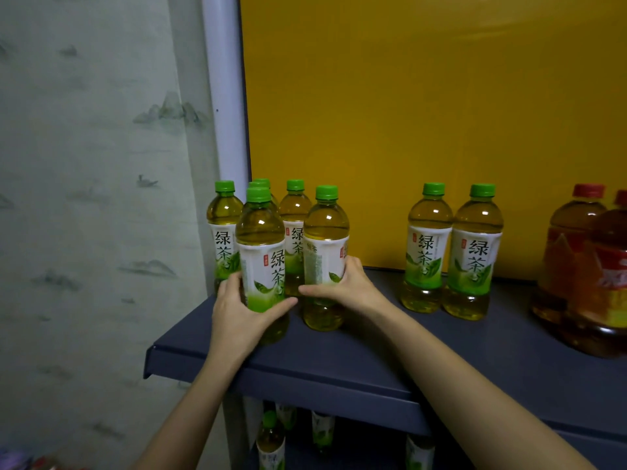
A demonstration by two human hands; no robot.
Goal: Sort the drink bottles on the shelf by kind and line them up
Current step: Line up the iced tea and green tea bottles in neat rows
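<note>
green tea bottles (451,249) on dark blue shelf (373,351), yellow back panel (424,113)

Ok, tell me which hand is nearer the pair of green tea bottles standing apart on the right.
Right. The right hand grips a bottle just left of that pair; the left hand is farther left, holding another.
</note>
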